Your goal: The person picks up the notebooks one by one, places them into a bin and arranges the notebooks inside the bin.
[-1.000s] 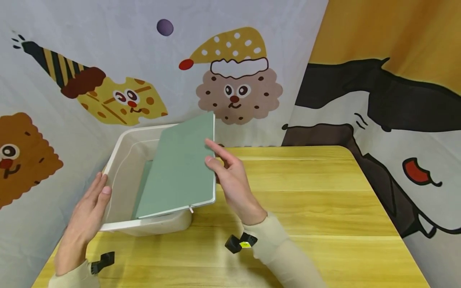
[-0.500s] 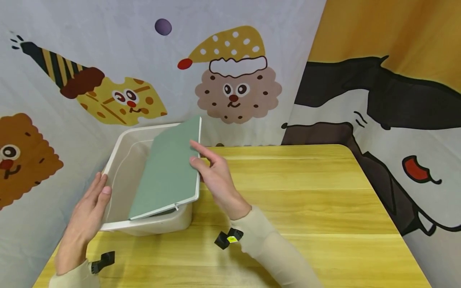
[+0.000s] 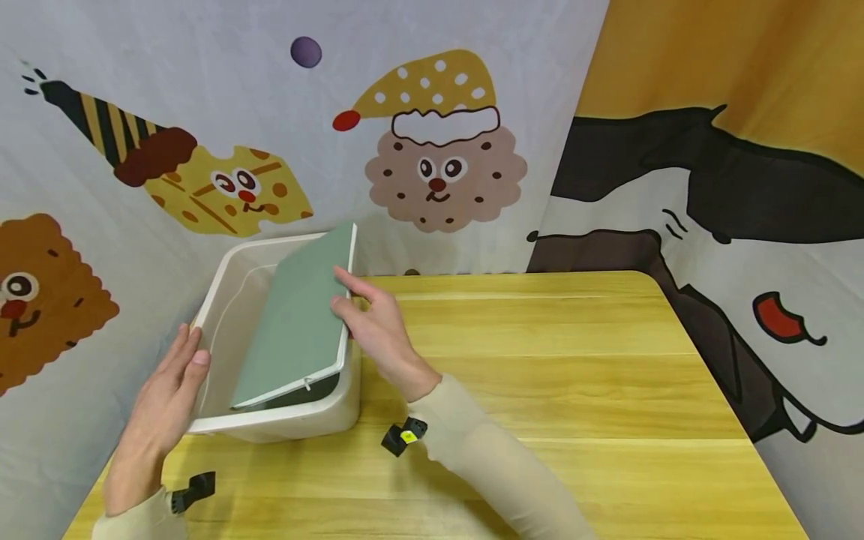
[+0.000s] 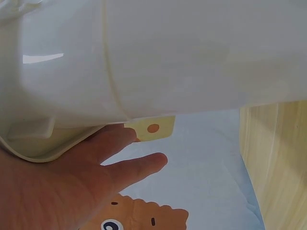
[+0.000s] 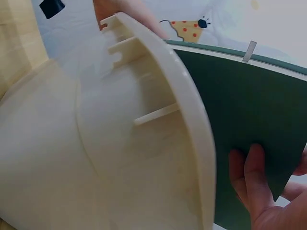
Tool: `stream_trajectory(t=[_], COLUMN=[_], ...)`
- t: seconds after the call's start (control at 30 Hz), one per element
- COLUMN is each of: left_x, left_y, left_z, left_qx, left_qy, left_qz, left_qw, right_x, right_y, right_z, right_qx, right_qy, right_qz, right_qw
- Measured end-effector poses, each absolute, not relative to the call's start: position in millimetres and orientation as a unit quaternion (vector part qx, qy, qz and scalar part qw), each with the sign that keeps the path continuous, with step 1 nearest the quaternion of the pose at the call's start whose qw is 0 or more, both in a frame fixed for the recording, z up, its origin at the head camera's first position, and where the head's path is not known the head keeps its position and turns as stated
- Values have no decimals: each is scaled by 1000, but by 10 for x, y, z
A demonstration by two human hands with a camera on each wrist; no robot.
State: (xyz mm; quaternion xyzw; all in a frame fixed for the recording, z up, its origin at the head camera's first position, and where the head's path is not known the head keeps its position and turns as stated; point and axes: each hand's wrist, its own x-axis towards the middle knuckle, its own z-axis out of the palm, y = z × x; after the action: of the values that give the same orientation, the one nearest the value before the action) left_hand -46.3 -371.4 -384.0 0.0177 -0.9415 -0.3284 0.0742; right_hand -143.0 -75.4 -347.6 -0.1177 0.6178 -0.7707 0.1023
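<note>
A light green notebook [image 3: 290, 315] with white page edges slants into a cream plastic bin [image 3: 283, 426], its right side raised above the rim. My right hand [image 3: 385, 330] grips that raised edge, thumb on the cover and fingers beneath. From the right wrist view, fingers [image 5: 256, 177] press the notebook's dark green underside, and a small ribbon [image 5: 249, 51] sticks out of its pages. My left hand [image 3: 158, 397] rests along the bin's left rim; in the left wrist view its fingers [image 4: 139, 171] stretch nearly straight beside the wall. Most of the bin's floor is hidden under the notebook.
The bin stands at the left of a yellow wood-grain table [image 3: 540, 375]. Behind it hangs a white cloth [image 3: 256, 75] printed with cartoon biscuits and cheese. A black wrist camera [image 3: 405, 436] sits below the right sleeve, another black wrist camera [image 3: 193, 491] by the left one.
My right hand has moved left with the notebook, lowering it further into the bin. More of the bin's right rim now shows. My left hand has stayed at the left rim.
</note>
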Motion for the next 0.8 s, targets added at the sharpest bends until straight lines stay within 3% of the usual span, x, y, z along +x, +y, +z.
stream_trajectory(t=[0.27, 0.8], left_x=[-448, -462], left_y=[-3714, -3693], left_z=[-3836, -3820], left_qx=[24, 29], left_qy=[-942, -942], left_qz=[-329, -329], left_qw=[64, 64], right_x=[-1480, -1564], right_y=[-892, -1038], right_z=[-3545, -3530], right_qx=[-125, -177], right_qy=[651, 721], right_qz=[-744, -661], right_qw=[86, 108])
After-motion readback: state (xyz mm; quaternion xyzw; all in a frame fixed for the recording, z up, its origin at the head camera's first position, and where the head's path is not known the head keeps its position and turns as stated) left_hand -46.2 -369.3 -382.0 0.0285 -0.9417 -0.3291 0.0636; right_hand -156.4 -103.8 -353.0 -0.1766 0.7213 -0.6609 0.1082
